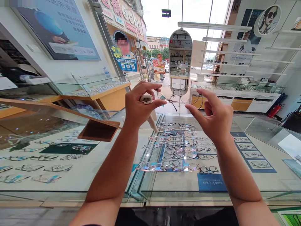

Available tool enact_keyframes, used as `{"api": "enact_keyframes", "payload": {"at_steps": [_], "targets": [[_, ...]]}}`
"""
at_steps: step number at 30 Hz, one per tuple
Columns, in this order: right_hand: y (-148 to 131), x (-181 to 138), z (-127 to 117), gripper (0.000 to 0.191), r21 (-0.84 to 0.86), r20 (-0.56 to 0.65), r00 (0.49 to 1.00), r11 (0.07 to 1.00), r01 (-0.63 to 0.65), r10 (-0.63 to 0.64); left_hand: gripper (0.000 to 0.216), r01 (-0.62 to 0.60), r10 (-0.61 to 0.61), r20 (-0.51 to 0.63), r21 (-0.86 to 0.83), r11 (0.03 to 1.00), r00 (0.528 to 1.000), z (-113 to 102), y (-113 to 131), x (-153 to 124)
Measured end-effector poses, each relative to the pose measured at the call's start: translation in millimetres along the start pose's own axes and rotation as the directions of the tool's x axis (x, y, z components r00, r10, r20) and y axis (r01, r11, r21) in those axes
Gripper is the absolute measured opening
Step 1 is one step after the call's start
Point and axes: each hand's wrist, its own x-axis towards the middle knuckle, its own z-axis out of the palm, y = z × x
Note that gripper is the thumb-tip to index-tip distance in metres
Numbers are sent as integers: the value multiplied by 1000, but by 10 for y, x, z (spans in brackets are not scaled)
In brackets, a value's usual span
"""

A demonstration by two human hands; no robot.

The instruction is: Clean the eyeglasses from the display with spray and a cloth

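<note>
A pair of thin dark-framed eyeglasses (173, 93) is held up above the counter, between both hands. My left hand (142, 102) has the left side of the frame between thumb and forefinger. Tucked in that same hand is a rolled whitish cloth (146, 99). My right hand (213, 114) is at the other side, forefinger against the rim's upper edge and thumb below; the remaining fingers curl inward. One dark temple hangs toward the middle. Below lie rows of eyeglasses (176, 153) in the glass display counter (164, 185).
A brown wooden-framed mirror or tray (100, 130) stands left of my forearm. A blue card (211, 182) lies near the counter's front. Beyond are a tall oval mirror (180, 62), a white display cabinet (256, 103) and a fire extinguisher (274, 110). A person (160, 59) appears outside.
</note>
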Motion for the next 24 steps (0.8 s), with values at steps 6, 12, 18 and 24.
{"api": "enact_keyframes", "payload": {"at_steps": [6, 12, 18, 24], "targets": [[-10, 1, -9, 49, 8, -10, 1000, 1000, -4, 4, 43, 11, -10, 16, -44, 999, 1000, 1, -16, -1], [-23, 6, -12, 47, 24, 2, 1000, 1000, -5, 5, 38, 9, -9, 18, -24, 1000, 1000, -17, -4, 4], [92, 57, 0, 44, 99, 58, 997, 993, -59, 53, 39, -20, 22, -11, 95, 995, 1000, -3, 137, 0], [236, 93, 27, 46, 158, 100, 993, 985, -71, 56, 44, -123, 132, -34, 193, 973, 991, 4, 274, 16]]}}
